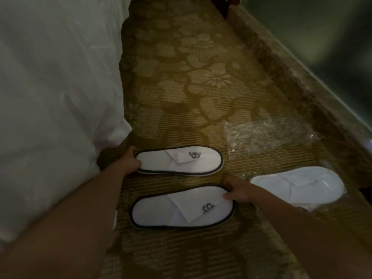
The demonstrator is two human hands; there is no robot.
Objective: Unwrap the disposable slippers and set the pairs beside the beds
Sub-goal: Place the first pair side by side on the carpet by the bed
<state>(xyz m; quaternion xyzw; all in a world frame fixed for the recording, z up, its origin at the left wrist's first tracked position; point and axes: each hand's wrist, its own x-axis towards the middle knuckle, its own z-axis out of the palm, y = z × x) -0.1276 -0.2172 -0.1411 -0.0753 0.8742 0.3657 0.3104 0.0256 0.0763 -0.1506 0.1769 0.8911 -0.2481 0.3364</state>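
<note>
We read this as the placing step: one unwrapped pair lies flat on the carpet (181, 81) just beside the bed (60, 97). Our left hand (131, 161) grips the heel end of the far slipper (179, 160), and our right hand (237, 191) pinches the toe edge of the near slipper (182, 207). Next, we judge, comes squaring the two parallel and letting go, then the wrapped pair (298, 186) at right, in its plastic near the empty wrapper (267, 135), needs opening.

Both bare arms stretched forward and down, left hand (130, 161) curled on far slipper (159, 162) end, right hand (238, 191) pinched on near slipper (153, 212) end
</note>
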